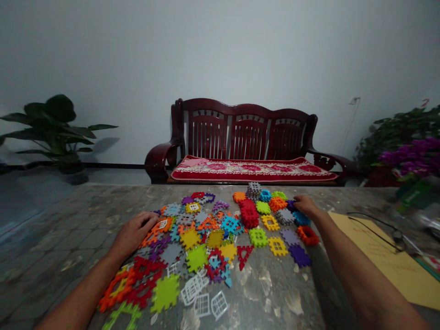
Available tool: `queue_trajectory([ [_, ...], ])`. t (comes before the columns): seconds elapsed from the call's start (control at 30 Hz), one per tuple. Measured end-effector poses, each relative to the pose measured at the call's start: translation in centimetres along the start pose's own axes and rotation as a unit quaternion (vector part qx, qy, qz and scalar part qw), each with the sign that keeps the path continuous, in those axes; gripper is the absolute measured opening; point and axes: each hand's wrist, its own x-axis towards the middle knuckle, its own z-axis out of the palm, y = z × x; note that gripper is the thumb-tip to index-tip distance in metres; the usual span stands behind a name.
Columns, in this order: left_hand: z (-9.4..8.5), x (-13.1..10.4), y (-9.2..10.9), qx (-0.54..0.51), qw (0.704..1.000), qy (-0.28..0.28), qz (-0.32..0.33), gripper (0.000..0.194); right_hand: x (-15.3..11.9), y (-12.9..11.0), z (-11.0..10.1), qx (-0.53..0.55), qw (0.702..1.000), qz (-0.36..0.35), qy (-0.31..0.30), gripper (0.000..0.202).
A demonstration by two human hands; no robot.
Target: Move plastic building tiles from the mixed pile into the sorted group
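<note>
2 hands at opposite sides of a spread of puzzle-edged plastic pieces

The undersides of the left hand (135,232) and right hand (306,206) are hidden, so I cannot tell whether either grips a piece; the left fingers are bent and close together, the right fingers slightly curled; both forearms run out of view at the bottom, and a green frame piece (123,317) is cut off there too; the writing on the yellow paper (388,261) is too faint to read.

The orange piece with a white window (162,225) lies just beside the left fingers, at the outer edge of the jumbled pieces; the dark purple piece (290,205) is at the right fingertips, partly covered, with a blue piece (301,218) just on the near side of that hand.

Between the hands, many pieces overlap, which hides the shapes of the lower ones; the red stack (249,214) and grey stack (253,190) lie nearer the right hand; loose white window frames (202,305) lie nearest the camera; beyond the stone-look table (275,293) is a dark wooden bench (249,137) with a red patterned cover (252,169); a leafy plant (57,128) is at left, purple flowers (412,156) at right.
</note>
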Motion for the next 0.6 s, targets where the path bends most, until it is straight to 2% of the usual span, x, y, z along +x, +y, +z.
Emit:
queue_trajectory([
  [0.17, 0.0, -0.1, 0.2, -0.010, 1.000, 0.011, 0.002, 0.047, -0.7, -0.6, 0.2, 0.024, 1.000, 0.002, 0.015, 0.028],
  [0.37, 0.0, -0.3, 0.4, -0.019, 1.000, 0.017, 0.008, 0.045, -3.1, -2.2, -0.7, 0.095, 0.989, -0.030, 0.108, 0.043],
  [0.5, 0.0, -0.5, 0.8, -0.019, 1.000, 0.018, 0.015, 0.044, -6.7, -5.9, -0.6, 0.187, 0.968, -0.077, 0.148, 0.048],
  [0.6, 0.0, -0.6, 1.1, -0.033, 0.999, 0.019, 0.016, 0.043, -11.1, -10.1, 0.0, 0.337, 0.923, -0.125, 0.139, 0.043],
])
